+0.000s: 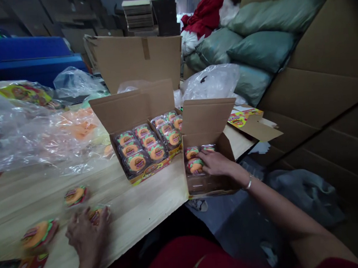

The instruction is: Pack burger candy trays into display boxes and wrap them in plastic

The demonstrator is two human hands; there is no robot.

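My left hand (pixel 89 234) is curled over a toy burger in a clear plastic pack (pixel 95 216) on the table. Another packed toy burger (pixel 75 196) lies just beyond it, and one more (pixel 39 234) sits to its left, blurred. My right hand (pixel 213 162) reaches into an open cardboard box (pixel 212 189), its bent fingers at the edge of a packed toy burger (pixel 195 166). Further packs stand behind it in that box, and the near part of the box floor shows. The right fingertips are partly hidden.
Two display boxes full of burger packs stand mid-table, the nearer one (pixel 151 172) with its lid raised. Crumpled clear plastic bags (pixel 44 135) cover the left side. A large carton (pixel 137 63) stands behind. A flattened printed box (pixel 254 124) lies at the right edge.
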